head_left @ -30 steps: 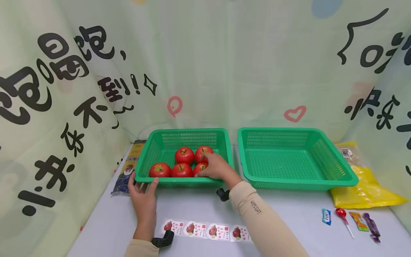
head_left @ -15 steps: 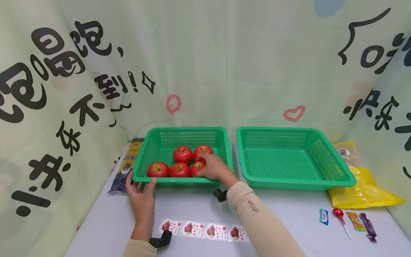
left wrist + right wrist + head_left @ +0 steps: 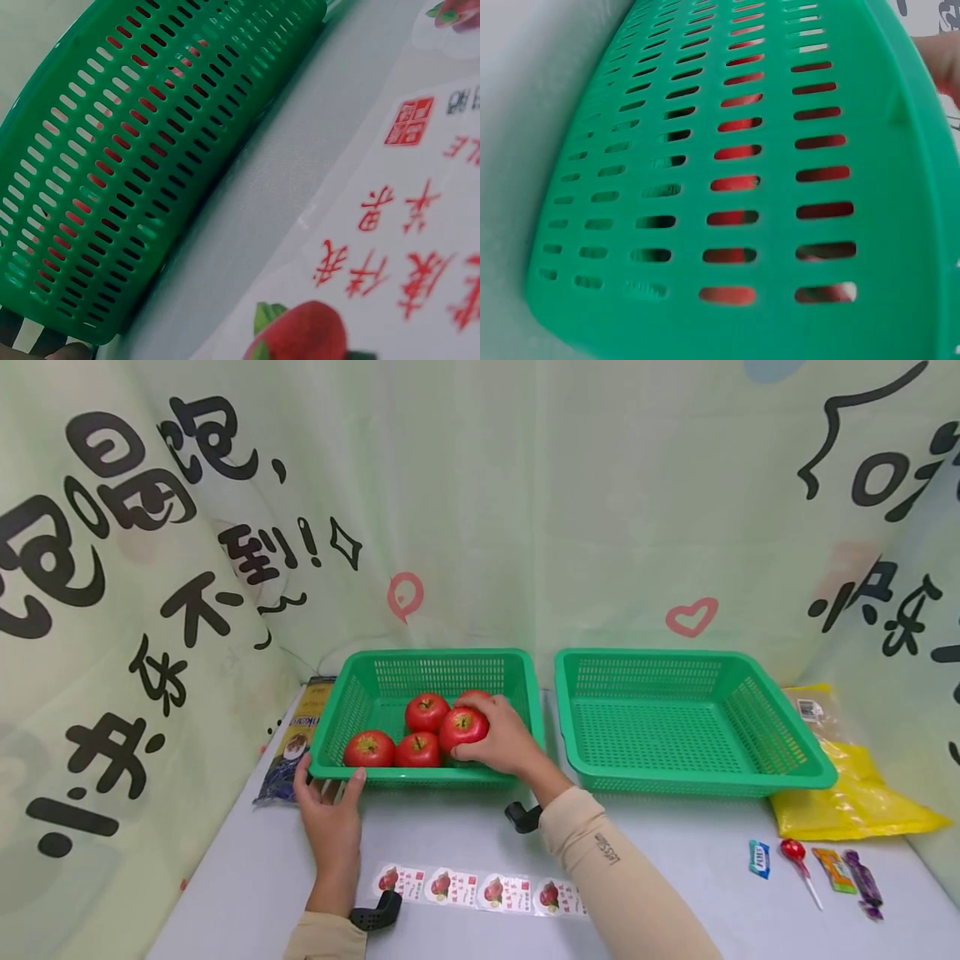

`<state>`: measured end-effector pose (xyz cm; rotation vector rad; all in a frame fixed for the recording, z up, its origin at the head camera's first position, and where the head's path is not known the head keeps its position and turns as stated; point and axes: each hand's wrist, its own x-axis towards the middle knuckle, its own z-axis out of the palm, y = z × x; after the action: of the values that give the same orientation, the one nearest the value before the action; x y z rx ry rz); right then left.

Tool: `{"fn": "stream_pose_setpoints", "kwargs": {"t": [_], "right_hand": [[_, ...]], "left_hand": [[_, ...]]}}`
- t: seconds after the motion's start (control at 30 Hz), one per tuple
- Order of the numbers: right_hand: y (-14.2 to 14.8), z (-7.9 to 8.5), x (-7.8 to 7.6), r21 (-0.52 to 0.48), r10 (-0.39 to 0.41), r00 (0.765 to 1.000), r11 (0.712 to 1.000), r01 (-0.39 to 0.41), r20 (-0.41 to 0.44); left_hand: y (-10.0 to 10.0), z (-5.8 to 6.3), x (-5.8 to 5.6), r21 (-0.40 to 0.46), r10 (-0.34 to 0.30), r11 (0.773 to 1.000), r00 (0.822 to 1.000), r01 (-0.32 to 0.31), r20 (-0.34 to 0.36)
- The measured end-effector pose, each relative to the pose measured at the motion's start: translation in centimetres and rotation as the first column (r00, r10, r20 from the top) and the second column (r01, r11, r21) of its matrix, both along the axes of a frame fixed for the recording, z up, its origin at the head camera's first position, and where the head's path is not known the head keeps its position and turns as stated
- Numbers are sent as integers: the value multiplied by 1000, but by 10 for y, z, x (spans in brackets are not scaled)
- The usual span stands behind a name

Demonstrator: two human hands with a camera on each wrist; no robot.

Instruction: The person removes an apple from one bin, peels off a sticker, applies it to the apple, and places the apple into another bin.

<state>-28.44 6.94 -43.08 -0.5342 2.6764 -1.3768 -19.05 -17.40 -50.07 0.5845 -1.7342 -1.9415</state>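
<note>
My right hand (image 3: pixel 508 739) grips a red apple (image 3: pixel 462 728) by its side, over the front right of the left green basket (image 3: pixel 429 664). Two red apples, one at the front left (image 3: pixel 369 749) and one beside it (image 3: pixel 417 751), lie in that basket. Behind them is another apple (image 3: pixel 427 712), and one more (image 3: pixel 474 696) is partly covered by the held apple and my fingers. My left hand (image 3: pixel 332 831) holds the basket's front left corner, thumb at the rim. In the left wrist view its fingertips (image 3: pixel 71 351) show at the corner; the right wrist view shows mostly slotted basket wall (image 3: pixel 772 187).
A second green basket (image 3: pixel 697 781) stands to the right, by a yellow bag (image 3: pixel 847 793). A strip of apple-printed stickers (image 3: pixel 480 891) lies in front. At the right are a lollipop (image 3: pixel 793 850) and several wrapped sweets (image 3: pixel 832 870). A dark blue and gold packet (image 3: pixel 296 743) lies left.
The right hand has lifted the front right apple a little and tilted it, so its stem end faces the head camera. The left hand keeps its place at the basket corner.
</note>
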Motion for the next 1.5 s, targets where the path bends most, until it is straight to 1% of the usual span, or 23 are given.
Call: {"fn": "stream_pose_setpoints", "kwargs": {"t": [0.1, 0.2, 0.3, 0.4, 0.47, 0.57, 0.67, 0.73, 0.8, 0.9, 1.0, 1.1, 1.2, 1.3, 1.4, 1.5], "right_hand": [[3, -4, 0, -58, 3, 1000, 998, -4, -16], [7, -5, 2, -135, 10, 1000, 991, -14, -29], [13, 0, 5, -234, 11, 999, 972, -20, -41], [21, 10, 12, -317, -2, 998, 948, -15, -55], [27, 17, 21, -350, -5, 998, 936, -16, -59], [38, 25, 39, -383, 17, 998, 923, -37, -56], [49, 27, 62, -389, 58, 997, 919, -71, -44], [57, 26, 76, -379, 81, 996, 921, -87, -32], [64, 22, 90, -366, 89, 996, 926, -89, -18], [74, 14, 107, -351, 77, 997, 934, -67, 14], [79, 2, 122, -348, 43, 997, 937, -16, 71], [77, -9, 133, -357, 12, 989, 933, 43, 149], [70, -21, 136, -349, -20, 979, 932, 92, 205], [65, -35, 133, -316, -67, 973, 939, 136, 220], [63, -47, 129, -261, -110, 973, 952, 162, 201], [62, -55, 126, -213, -129, 977, 963, 165, 171]], "left_hand": [[0, -3, 0, -1, 2, 1000, 1000, -2, 3], [0, -6, -1, 0, 1, 1000, 1000, -1, 11], [1, -7, -3, -2, -8, 1000, 1000, 8, 20], [2, -7, -6, -4, -24, 1000, 1000, 24, 20], [3, -7, -7, -6, -26, 1000, 999, 26, 20], [4, -4, -6, -8, -28, 1000, 1000, 28, 11], [3, -2, -4, -12, -19, 1000, 1000, 19, 16], [2, 0, -2, -14, -16, 1000, 1000, 16, 21], [2, 2, -1, -13, -13, 1000, 1000, 13, 24], [0, 4, 0, -5, -20, 1000, 999, 20, 29], [-1, 5, 0, 6, -28, 1000, 999, 28, 38], [-3, 7, 1, 4, -30, 1000, 998, 30, 49], [-5, 9, 3, -15, -30, 999, 998, 31, 61], [-7, 11, 4, -38, -37, 999, 997, 39, 75], [-10, 14, 8, -76, -80, 993, 993, 88, 91], [-15, 20, 15, -126, -128, 981, 982, 145, 136]]}}
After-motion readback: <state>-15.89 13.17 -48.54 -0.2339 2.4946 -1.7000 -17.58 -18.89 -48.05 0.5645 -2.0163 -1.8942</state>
